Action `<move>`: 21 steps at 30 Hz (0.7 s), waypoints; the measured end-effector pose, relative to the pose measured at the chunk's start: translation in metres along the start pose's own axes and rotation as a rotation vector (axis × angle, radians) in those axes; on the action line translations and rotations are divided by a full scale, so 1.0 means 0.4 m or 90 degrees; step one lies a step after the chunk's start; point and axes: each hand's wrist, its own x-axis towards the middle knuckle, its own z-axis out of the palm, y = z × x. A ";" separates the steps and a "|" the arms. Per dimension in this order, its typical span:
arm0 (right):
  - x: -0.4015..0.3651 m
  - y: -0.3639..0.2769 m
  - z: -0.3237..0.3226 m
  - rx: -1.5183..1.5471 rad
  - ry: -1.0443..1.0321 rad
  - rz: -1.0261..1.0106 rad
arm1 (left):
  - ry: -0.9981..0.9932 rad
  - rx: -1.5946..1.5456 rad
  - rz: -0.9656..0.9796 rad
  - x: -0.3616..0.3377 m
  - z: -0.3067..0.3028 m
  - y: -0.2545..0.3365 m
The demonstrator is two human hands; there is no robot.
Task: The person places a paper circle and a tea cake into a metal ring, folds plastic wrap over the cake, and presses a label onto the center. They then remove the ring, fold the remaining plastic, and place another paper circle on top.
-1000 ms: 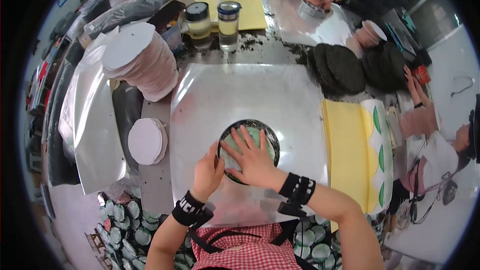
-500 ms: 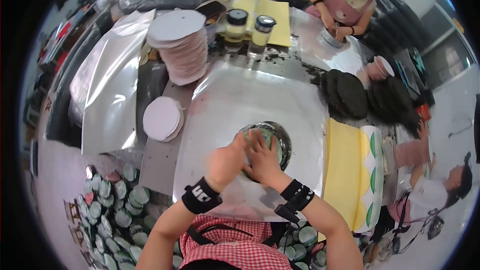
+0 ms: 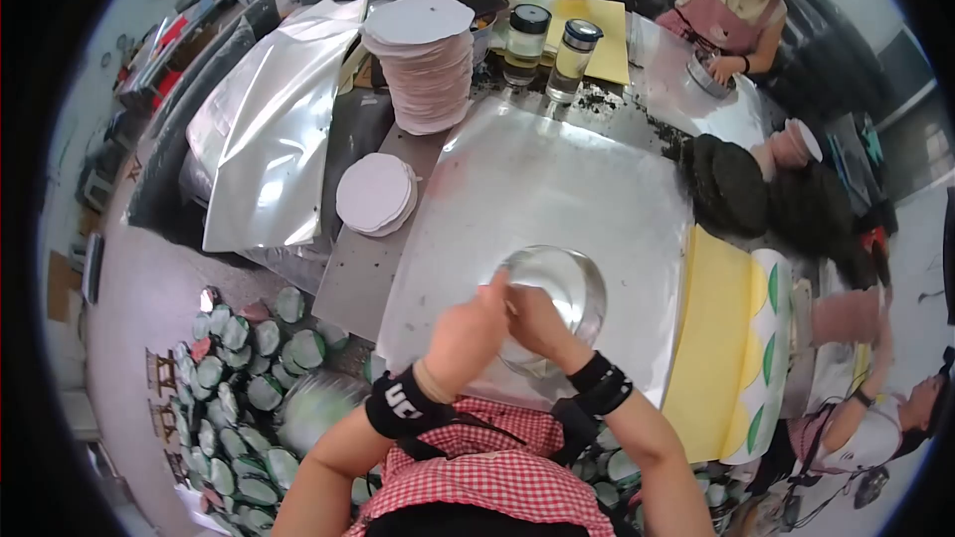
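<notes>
Over the near-left part of a shiny metal ring (image 3: 597, 290), my left hand (image 3: 466, 333) and my right hand (image 3: 540, 323) meet with curled fingers. Both hands look closed, their fingertips close together; whatever they hold, if anything, is hidden. Inside the ring a bright, shiny surface shows. The ring stands on a silvery sheet (image 3: 567, 179) near its front edge. Below and left of my left hand, a blurred round green-and-white packet (image 3: 323, 413) appears above a heap of similar packets (image 3: 224, 388).
A tall stack of pale paper discs (image 3: 423, 70) and a lower stack (image 3: 376, 194) stand left. Two glass jars (image 3: 569, 65) are behind. Dark round cakes (image 3: 724, 184) and yellow sheets (image 3: 708, 338) lie right. One co-worker (image 3: 726, 20) sits across; another (image 3: 860, 418) is at right.
The green round packet under my hands has left the ring; a blurred one now shows at lower left. My hands have gone from pressing flat to curled together. The camera view has shifted.
</notes>
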 end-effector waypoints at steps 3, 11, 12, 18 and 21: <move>-0.044 -0.030 -0.114 -0.130 0.069 -0.006 | -0.080 -0.407 -0.189 -0.042 -0.011 -0.199; -0.246 0.061 -0.048 -0.175 0.143 -0.045 | -0.392 -0.072 0.225 -0.032 -0.116 -0.359; -0.249 0.051 -0.042 -0.110 0.156 -0.031 | -0.380 -0.096 0.247 -0.028 -0.110 -0.361; -0.309 -0.096 -0.033 -0.030 0.048 -0.205 | -0.212 -0.095 0.259 0.042 -0.137 -0.329; -0.254 -0.116 0.037 0.080 -0.054 -0.082 | -0.039 -0.086 0.200 0.111 -0.239 -0.223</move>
